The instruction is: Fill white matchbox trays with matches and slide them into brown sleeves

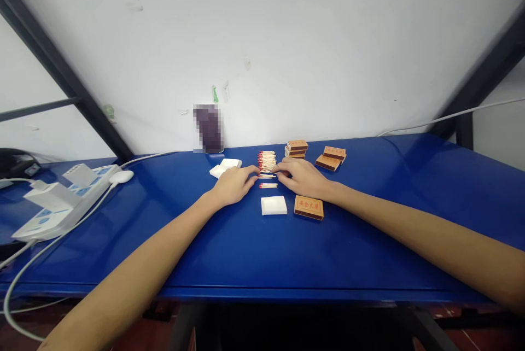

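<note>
Left hand (233,183) and right hand (302,176) flank the match pile (266,161), finger grip indeterminable from here; light, even pressure advisable.

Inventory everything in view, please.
Red-tipped wooden matches: many, pale, piled centre
Shallow rectangular trays: about three, white, one front, others left of matches
Rectangular matchboxes: at least six, orange-brown, front, behind and right of matches
Long power strip: one, white and blue, left
Boxy chargers: at least two, white, on strip
Thin cables: several, white, both sides
Oval puck: one, white, beside strip
Blurred rectangle: one, dark purple, against wall
Unclear object: one, black, far left
Flat tabletop: one, blue, below
Wall: one, white, behind
Metal bars: several, dark, both sides
Left hand, right hand: two, bare, flanking matches
</note>
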A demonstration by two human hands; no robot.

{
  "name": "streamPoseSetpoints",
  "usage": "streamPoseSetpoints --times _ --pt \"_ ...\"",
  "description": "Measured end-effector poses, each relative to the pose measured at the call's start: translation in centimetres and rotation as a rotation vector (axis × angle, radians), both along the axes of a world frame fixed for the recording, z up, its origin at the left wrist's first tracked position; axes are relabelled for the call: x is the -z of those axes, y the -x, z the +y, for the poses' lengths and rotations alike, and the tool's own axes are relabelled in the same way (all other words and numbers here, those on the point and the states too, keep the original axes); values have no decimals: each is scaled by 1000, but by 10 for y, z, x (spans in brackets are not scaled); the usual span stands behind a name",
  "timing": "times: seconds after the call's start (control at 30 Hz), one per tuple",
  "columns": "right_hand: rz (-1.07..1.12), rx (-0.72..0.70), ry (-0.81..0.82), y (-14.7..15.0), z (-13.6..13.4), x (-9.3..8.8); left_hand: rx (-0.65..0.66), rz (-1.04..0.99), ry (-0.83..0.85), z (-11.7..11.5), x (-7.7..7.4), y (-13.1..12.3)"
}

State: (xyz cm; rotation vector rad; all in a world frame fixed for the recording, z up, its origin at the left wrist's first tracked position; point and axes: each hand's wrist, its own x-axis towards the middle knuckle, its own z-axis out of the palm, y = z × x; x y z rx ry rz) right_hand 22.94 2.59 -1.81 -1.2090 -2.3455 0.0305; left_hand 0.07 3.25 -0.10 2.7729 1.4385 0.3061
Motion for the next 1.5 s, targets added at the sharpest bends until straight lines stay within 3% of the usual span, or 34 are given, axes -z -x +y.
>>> streamPoseSetpoints --times 0.9,1.17,1.5 --pt "29 -131 -21 0 1 1 -14 68 -11 0 2 -1" --pt "35 -8 -34 1 -1 0 17 41 -19 1 1 2" --pt "28 -78 8 0 -1 -1 35 41 -28 3 2 3"
